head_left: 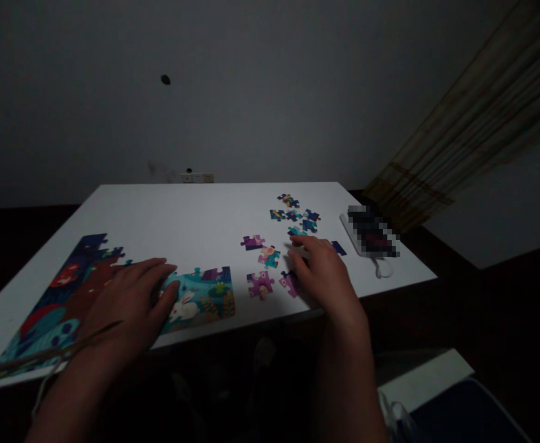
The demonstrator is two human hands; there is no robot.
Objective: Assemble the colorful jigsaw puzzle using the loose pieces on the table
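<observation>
A partly assembled jigsaw puzzle [205, 295] lies at the table's left front, with a white rabbit on its right part. My left hand [122, 301] rests over the middle of it, fingers extended and hiding some of the picture. My right hand [318, 264] hovers low among the loose pieces, thumb and fingers apart, with nothing visible between them. Close to its fingertips is a teal puzzle piece [296, 231]. Left of this hand lie a pink and teal piece [269, 256], a purple piece [252, 242] and a purple piece with eyes [260, 285]. Another purple piece [289, 283] is partly under the hand.
Several dark blue puzzle pieces [293, 215] are grouped farther back. A blurred-out phone-like object [374, 234] with a strap lies near the right edge of the white table [182, 215]. Beyond stand a wall with sockets [197, 178] and a curtain [454, 135].
</observation>
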